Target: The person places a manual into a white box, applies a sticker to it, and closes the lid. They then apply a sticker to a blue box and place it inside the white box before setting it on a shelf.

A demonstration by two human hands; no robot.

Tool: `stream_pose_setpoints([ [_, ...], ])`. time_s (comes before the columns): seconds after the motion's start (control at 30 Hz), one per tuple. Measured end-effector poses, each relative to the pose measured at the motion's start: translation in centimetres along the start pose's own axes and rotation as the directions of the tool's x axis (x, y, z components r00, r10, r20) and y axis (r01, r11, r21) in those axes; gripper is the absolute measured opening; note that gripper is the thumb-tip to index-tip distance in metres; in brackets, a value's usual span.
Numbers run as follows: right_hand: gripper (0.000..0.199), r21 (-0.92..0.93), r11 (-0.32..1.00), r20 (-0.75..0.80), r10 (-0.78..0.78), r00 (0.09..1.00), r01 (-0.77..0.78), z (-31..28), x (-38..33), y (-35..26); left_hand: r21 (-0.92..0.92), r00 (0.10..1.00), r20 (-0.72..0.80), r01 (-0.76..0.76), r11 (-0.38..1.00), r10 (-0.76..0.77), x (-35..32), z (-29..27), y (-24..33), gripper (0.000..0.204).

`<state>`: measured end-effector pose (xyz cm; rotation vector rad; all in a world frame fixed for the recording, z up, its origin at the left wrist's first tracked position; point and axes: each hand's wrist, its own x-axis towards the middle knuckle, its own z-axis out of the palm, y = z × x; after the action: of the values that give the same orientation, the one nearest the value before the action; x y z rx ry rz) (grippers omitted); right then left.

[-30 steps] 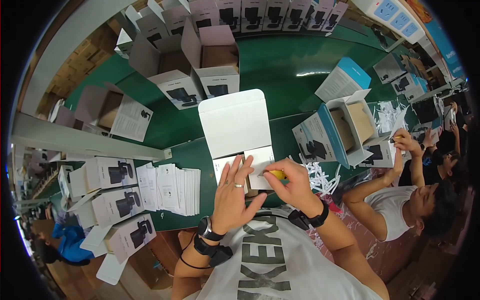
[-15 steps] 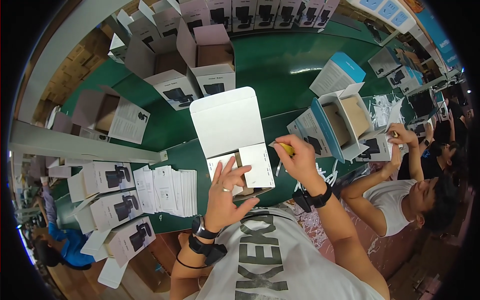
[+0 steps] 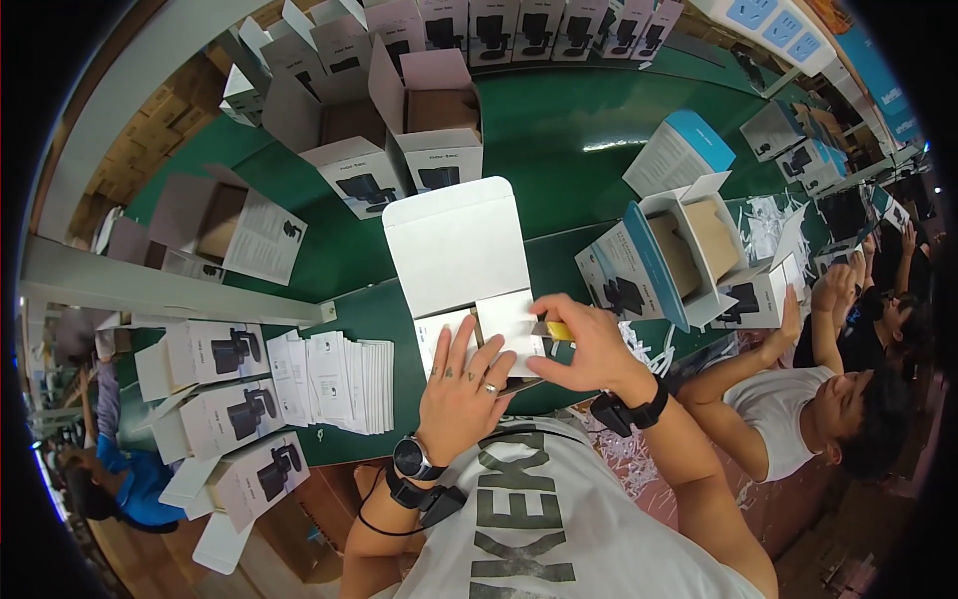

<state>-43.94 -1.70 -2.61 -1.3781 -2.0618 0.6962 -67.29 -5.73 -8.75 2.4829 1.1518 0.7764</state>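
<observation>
In front of me stands a white carton (image 3: 456, 245) with its long lid raised away from me and its two short side flaps folded inward. A narrow gap between the flaps shows brown cardboard. My left hand (image 3: 461, 384) lies over the left flap and the carton's near edge, fingers stretched out and slightly apart, holding nothing. Closed around a small yellow tool (image 3: 561, 330), my right hand (image 3: 591, 347) is at the right flap, with the tool's darker tip pointing left at the flap's edge. My fingers partly hide the tool, so its exact kind is unclear.
Left of the carton lies a stack of white printed leaflets (image 3: 349, 384), beside several printed boxes (image 3: 235, 349). Open boxes (image 3: 439, 120) stand behind. To the right are a blue-and-white box (image 3: 624, 270), shredded paper (image 3: 763, 225) and a co-worker (image 3: 763, 409) handling a box.
My right hand has moved down with the yellow tool onto the right flap. My left hand has flattened out over the left flap. The co-worker's hands have shifted.
</observation>
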Motion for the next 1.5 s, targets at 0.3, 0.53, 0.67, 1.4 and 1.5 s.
stream_pose_setpoints([
  [0.3,0.016,0.569,0.776,0.015,0.321,0.947,-0.272,-2.7,-7.2,4.0,-0.038,0.993,-0.110,0.031,0.999,-0.035,-1.2,0.7,0.4,0.063],
  [0.53,0.020,-0.326,0.941,0.041,0.115,0.993,-0.095,-2.1,-4.9,2.0,0.374,0.998,0.041,-0.050,0.926,0.037,-2.0,0.6,1.9,0.064],
  [0.67,0.019,-0.144,0.987,-0.085,-0.080,0.993,0.067,3.4,1.7,-3.2,0.320,0.999,-0.015,-0.032,0.947,0.039,-2.0,1.6,1.4,0.047],
  [1.4,0.014,-0.022,0.934,0.029,-0.355,0.934,0.356,11.1,6.1,-5.6,0.014,0.980,-0.145,-0.135,0.991,0.135,-4.8,1.1,-1.4,0.036],
  [1.5,0.014,-0.075,0.956,0.017,-0.282,0.959,0.282,10.4,5.9,-6.9,0.060,0.983,-0.137,-0.115,0.991,0.123,-5.6,1.9,-1.5,0.044],
])
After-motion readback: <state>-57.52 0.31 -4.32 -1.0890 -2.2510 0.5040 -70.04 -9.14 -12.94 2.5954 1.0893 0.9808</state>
